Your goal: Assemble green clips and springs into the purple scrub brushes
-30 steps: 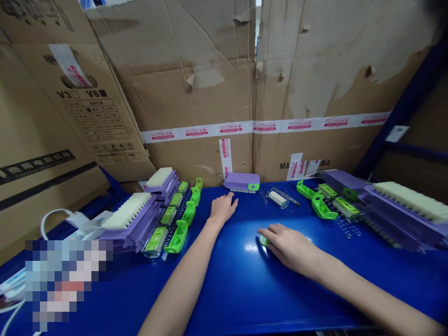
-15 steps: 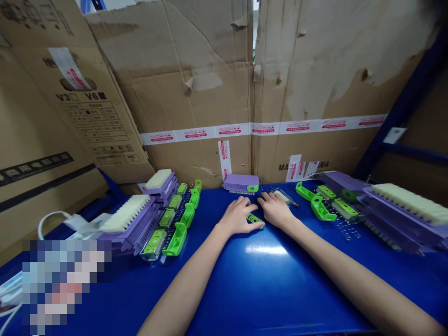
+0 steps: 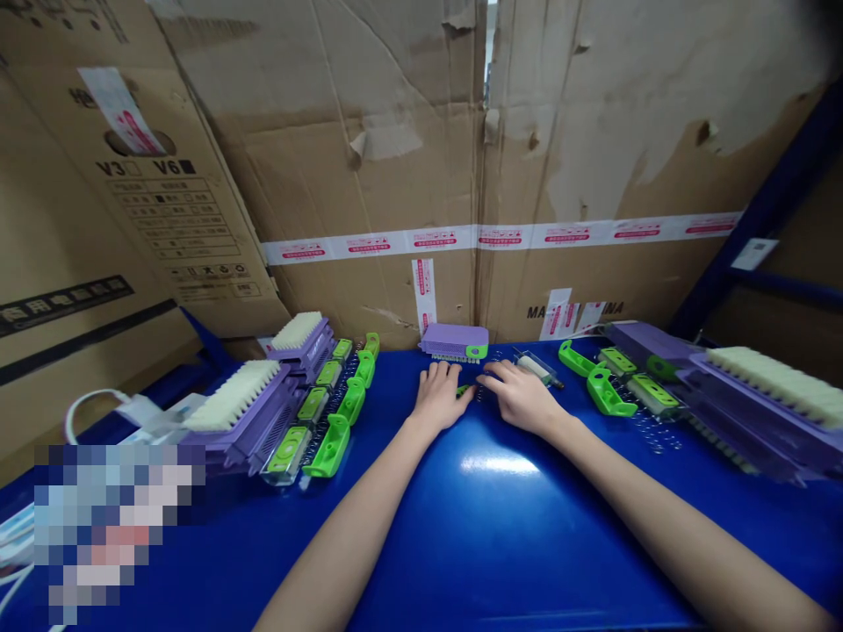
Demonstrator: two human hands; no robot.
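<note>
My left hand lies low over the blue table, fingers stretched towards the back. Between its thumb and forefinger shows a small green plastic piece, mostly covered by the hand. Facing it, my right hand has its fingers bent and a little apart, fingertips close to small coil springs; its thumb is hidden and nothing shows in its grasp. Just beyond both hands is a purple brush head with bristles down and a green end. A clear-cased part with a white roller lies behind my right hand.
On the left stand purple parts with cream bristles, clear-cased green parts and bright green clips. More green clips and a bristled purple part lie right. Cardboard walls the back; a white cable lies left.
My left hand has moved slightly forward and left, and the green piece between its thumb and fingers shows less. My right hand has shifted slightly. The view has tilted a little.
</note>
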